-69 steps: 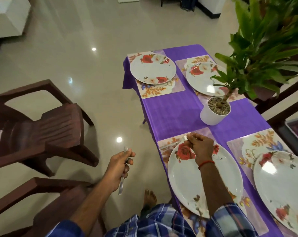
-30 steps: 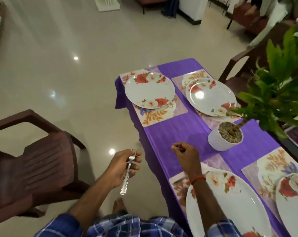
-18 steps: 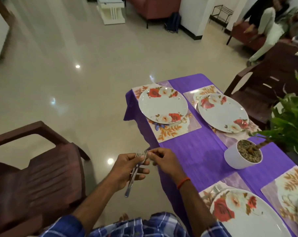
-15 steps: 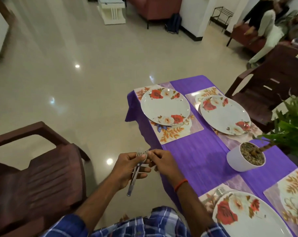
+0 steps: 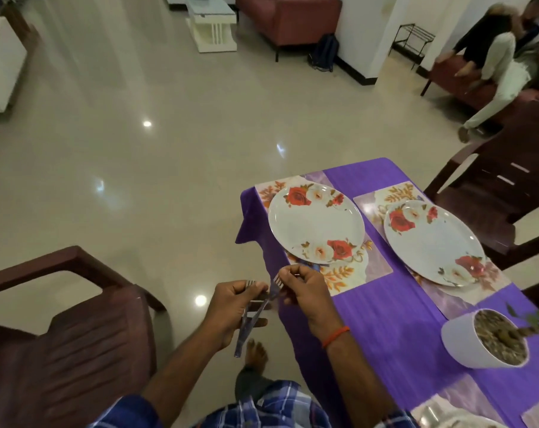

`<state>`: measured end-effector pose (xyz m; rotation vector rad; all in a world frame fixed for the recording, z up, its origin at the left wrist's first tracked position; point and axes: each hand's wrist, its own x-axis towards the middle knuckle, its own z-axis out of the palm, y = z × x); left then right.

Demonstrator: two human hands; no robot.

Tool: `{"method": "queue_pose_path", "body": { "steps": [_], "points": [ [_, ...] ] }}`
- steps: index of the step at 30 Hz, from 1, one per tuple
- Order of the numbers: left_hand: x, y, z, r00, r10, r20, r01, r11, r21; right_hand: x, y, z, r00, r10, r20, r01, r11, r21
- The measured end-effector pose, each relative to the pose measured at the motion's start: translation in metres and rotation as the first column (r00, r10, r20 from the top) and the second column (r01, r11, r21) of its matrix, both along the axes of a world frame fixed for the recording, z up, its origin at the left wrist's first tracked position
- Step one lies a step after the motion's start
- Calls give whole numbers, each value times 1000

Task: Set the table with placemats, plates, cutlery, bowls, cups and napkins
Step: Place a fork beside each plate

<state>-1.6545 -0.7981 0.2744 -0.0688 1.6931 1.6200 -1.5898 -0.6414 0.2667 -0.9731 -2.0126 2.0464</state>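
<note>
Bench (image 5: 385,319) far end: L placemat (image 5: 371,267), R placemat (image 5: 385,193) side by side.
Plates: L plate (image 5: 316,222), R plate (image 5: 431,242), one per placemat.
Pot (image 5: 465,347): on bench, nearer, R side.
Chairs: L chair (image 5: 76,350), R chair (image 5: 503,186) flank bench.
Hands: L hand (image 5: 231,310), R hand (image 5: 305,291) on forks (image 5: 242,335), at bench's L edge.

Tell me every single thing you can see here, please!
plates: two in full view, white with red roses, on the far placemats
placemats: two clear, pale floral, under those plates; bits of more at bottom right
tablecloth: one, purple, covering the table
plant pot: one, white, on the cloth at right
forks: at least two, silver, held off the table's left edge
chairs: two, dark brown, one at left, one across the table
sofa: one, reddish, far back
low table: one, white, beside the sofa
people: at least two, far top right
left hand: one, grips the forks
right hand: one, fingers pinch one fork near its tines; red thread on the wrist
</note>
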Motion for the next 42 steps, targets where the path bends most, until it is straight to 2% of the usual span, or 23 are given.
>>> {"method": "queue_pose_path", "body": {
  "steps": [4, 12, 15, 23, 31, 35, 38, 42],
  "points": [
    [-57, 11, 2, 996, 90, 26, -88, 995, -50, -57, 31, 0, 997, -74, -9, 73, 996, -49],
    [-139, 53, 5, 987, 162, -3, -162, 983, -89, -142, 95, 1, 984, -173, -43, 176, 981, 76],
    [-160, 65, 5, 984, 179, -10, -179, 980, -90, -171, 122, -6, 973, -228, -32, 230, 970, 76],
    [-207, 67, 8, 990, 138, 2, -136, 978, -157, -245, 173, -27, 914, -405, -19, 401, 910, -102],
    [-280, 79, 8, 997, 71, 8, -69, 985, -160, -311, 200, -56, 858, -513, 37, 514, 852, -97],
    [-325, 84, 4, 999, 43, 22, -39, 987, -154, -334, 214, -71, 839, -536, 97, 537, 843, 16],
    [-356, 85, 0, 999, 21, 30, -16, 988, -152, -346, 228, -86, 812, -559, 166, 533, 827, 177],
    [-390, 78, -7, 999, -12, 44, 19, 983, -182, -351, 239, -105, 787, -556, 266, 458, 816, 352]
  ]
}}
